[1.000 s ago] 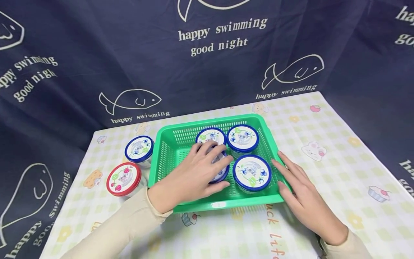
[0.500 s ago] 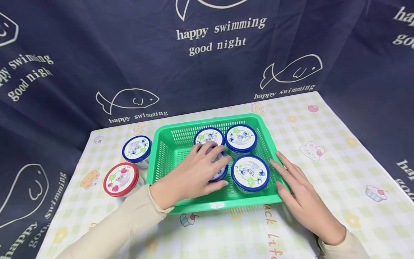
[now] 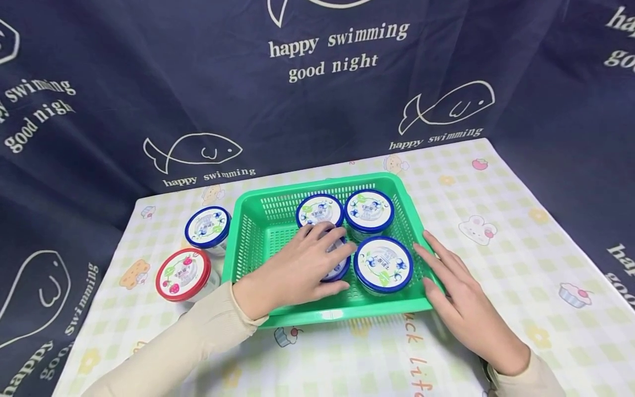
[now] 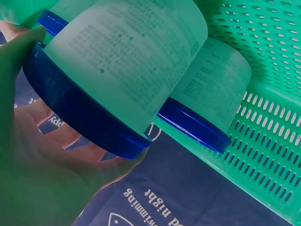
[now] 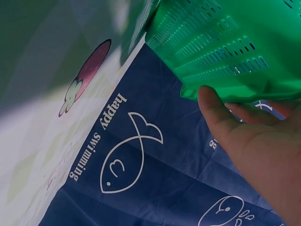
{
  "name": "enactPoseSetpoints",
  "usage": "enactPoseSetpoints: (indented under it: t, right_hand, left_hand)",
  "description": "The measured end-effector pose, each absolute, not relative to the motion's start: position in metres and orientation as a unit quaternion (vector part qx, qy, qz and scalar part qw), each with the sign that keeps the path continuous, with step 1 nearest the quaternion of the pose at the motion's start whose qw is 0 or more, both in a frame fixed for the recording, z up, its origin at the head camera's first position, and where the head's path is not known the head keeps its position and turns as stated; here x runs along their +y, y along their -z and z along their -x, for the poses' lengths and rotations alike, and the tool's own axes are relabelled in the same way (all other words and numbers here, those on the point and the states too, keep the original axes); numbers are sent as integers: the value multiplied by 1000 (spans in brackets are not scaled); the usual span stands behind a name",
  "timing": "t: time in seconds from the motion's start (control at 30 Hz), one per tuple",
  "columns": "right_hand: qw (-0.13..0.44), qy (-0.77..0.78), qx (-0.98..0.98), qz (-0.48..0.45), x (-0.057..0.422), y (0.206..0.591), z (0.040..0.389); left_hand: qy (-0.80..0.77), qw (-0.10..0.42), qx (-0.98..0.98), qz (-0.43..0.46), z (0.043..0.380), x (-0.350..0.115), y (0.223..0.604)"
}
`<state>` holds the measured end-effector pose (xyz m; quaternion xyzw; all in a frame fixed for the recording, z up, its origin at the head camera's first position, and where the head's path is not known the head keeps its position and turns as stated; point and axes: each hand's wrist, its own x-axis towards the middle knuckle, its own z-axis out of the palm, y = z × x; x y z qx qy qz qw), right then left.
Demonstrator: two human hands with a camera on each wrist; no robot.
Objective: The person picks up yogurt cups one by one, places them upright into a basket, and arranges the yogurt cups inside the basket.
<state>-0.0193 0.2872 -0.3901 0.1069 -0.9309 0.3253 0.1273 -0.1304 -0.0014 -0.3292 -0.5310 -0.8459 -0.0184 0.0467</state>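
My left hand reaches into the green plastic basket, its fingers curled over the lid of a blue-lidded tub. In the left wrist view the thumb and fingers wrap the rim of this tub's lid; its side carries printed text. Close around it in the basket stand more blue-lidded tubs: one behind, one at the back right and one at the front right. My right hand rests on the basket's right rim with fairly straight fingers; the right wrist view shows a finger against the outer wall.
Left of the basket, on the table, stand a blue-lidded tub and, nearer, a red-lidded tub with strawberries on its lid. A checked tablecloth covers the table. A dark blue curtain with fish drawings hangs behind.
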Motion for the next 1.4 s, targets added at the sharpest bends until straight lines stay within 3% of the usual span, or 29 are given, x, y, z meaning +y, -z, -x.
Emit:
enactPoseSetpoints:
  t: [1.4]
  right_hand:
    - [139,-326,-928,-118,288,388,21]
  left_hand:
    - [-14,0,-841,542,131,9,337]
